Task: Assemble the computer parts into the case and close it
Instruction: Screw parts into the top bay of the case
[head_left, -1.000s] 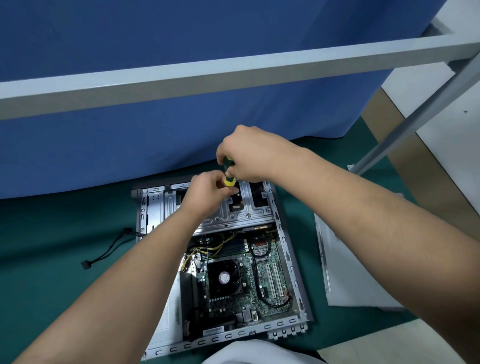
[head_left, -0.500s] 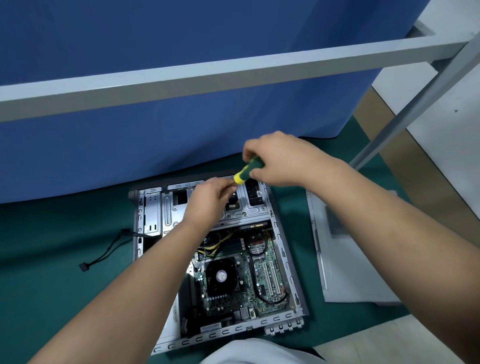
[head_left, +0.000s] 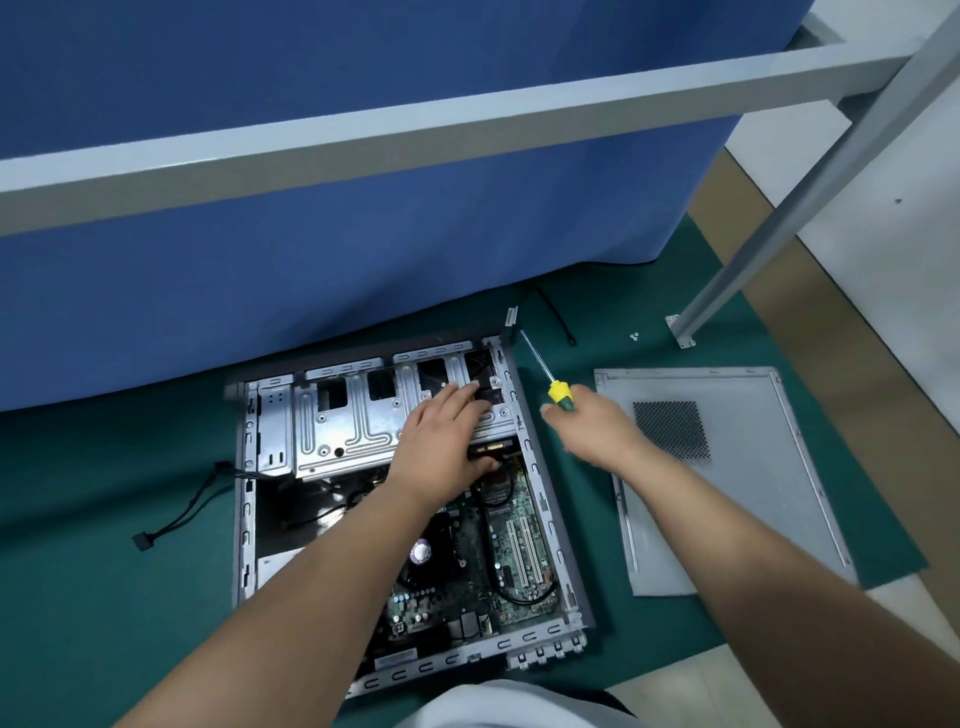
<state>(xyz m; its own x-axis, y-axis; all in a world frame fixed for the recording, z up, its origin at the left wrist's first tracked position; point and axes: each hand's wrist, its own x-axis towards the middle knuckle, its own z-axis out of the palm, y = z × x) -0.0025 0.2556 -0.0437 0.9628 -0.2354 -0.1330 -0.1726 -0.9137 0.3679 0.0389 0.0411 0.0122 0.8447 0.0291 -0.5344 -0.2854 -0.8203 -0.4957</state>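
Note:
The open computer case (head_left: 244, 519) lies flat on the green mat, with its motherboard (head_left: 514, 545) showing in the near half. A silver drive cage (head_left: 343, 421) fills the far half. My left hand (head_left: 441, 441) rests flat on the cage's right part, fingers straight. Just right of the case, my right hand (head_left: 592, 426) grips the yellow-green handle of a screwdriver (head_left: 550, 382), whose shaft points up and away to the left. The grey side panel (head_left: 737, 493) lies on the mat to the right.
A black cable with a connector (head_left: 179, 514) trails from the case's left side. Small screws (head_left: 634, 336) lie near the foot of a grey frame leg (head_left: 680, 330). A blue curtain (head_left: 311, 249) hangs behind the case. A grey bar (head_left: 415, 130) crosses overhead.
My right hand has carried the screwdriver away from the drive cage to the right of the case. My left hand has let go and now lies flat on the cage.

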